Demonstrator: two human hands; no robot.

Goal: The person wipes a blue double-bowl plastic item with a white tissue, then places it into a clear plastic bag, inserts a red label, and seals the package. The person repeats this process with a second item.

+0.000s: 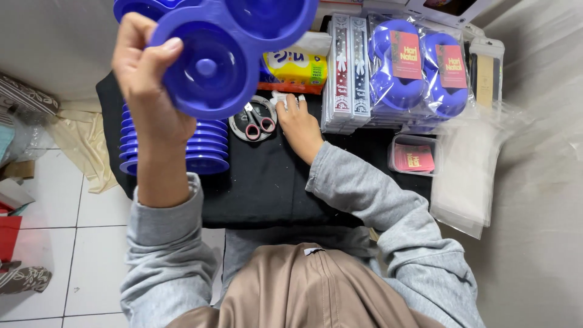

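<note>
My left hand (pixel 146 85) is raised close to the camera and grips a blue plastic mould tray (pixel 225 42) with round ring-shaped cups by its edge. My right hand (pixel 296 121) rests lower on the black cloth (pixel 267 182), fingers closed around a small white tissue (pixel 280 97) beside a round tin lid (pixel 255 118) that holds red-handled scissors (pixel 258 121). A stack of the same blue trays (pixel 200 149) stands under my left hand.
At the back lie a yellow tissue pack (pixel 297 67), patterned flat boxes (pixel 349 73) and bagged blue trays with red cards (pixel 419 67). A small clear box of red cards (pixel 413 157) and a pile of clear plastic bags (pixel 467 176) sit at the right. White floor tiles (pixel 54 243) lie at the left.
</note>
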